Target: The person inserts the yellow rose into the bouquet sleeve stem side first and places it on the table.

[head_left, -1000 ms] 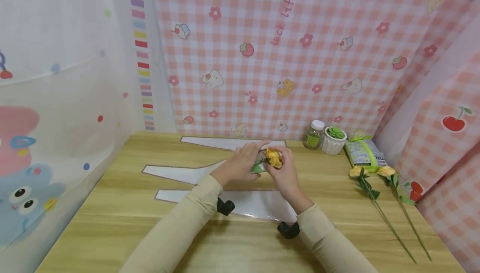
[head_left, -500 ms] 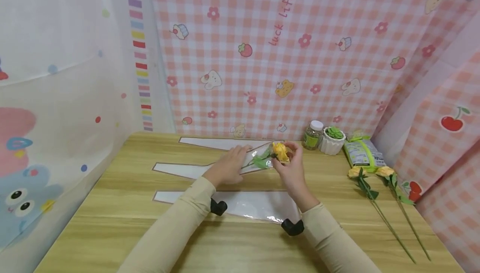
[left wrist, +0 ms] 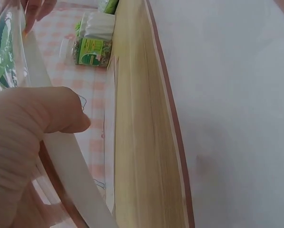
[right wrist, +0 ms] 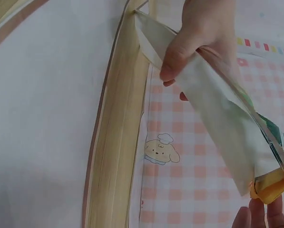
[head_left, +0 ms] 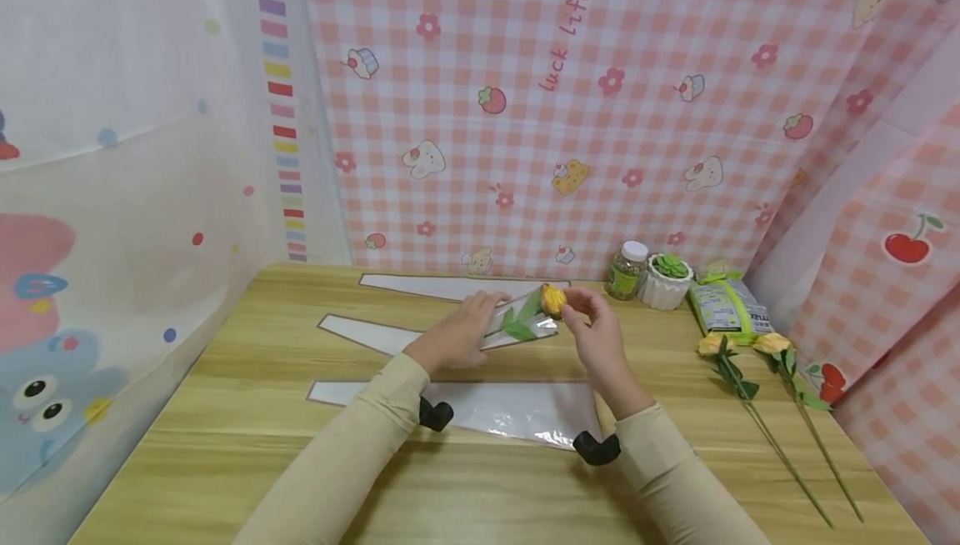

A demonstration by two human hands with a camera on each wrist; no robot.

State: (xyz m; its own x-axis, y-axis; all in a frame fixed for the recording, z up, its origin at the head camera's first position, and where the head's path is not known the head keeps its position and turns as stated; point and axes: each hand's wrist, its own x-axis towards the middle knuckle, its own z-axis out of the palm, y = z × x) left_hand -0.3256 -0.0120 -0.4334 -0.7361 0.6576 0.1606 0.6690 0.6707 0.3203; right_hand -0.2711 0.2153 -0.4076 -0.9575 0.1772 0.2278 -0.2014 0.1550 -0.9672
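Note:
A yellow rose [head_left: 553, 300] with green leaves lies in a tapered clear-and-white flower sleeve [head_left: 525, 332], its bloom at the wide mouth. My left hand [head_left: 459, 330] grips the sleeve partway along, with the thumb [left wrist: 65, 109] on one side in the left wrist view. The sleeve's narrow end is raised a little off the table. My right hand [head_left: 600, 341] is at the bloom, fingertips pinching its outer petals. In the right wrist view, orange-yellow petals [right wrist: 271, 187] meet those fingers [right wrist: 258, 213]. The left hand hides the stem.
Another flat sleeve [head_left: 517, 412] lies in front, and one more sleeve [head_left: 420, 282] lies along the back. At right are two pale yellow roses [head_left: 772, 437], a lidded jar [head_left: 626, 272], a potted succulent [head_left: 667, 282] and a grey-green packet [head_left: 731, 307].
My right hand has shifted right, from around the bloom to its outer edge. The sleeve has turned slightly in my left hand, and its narrow tip has moved right and up.

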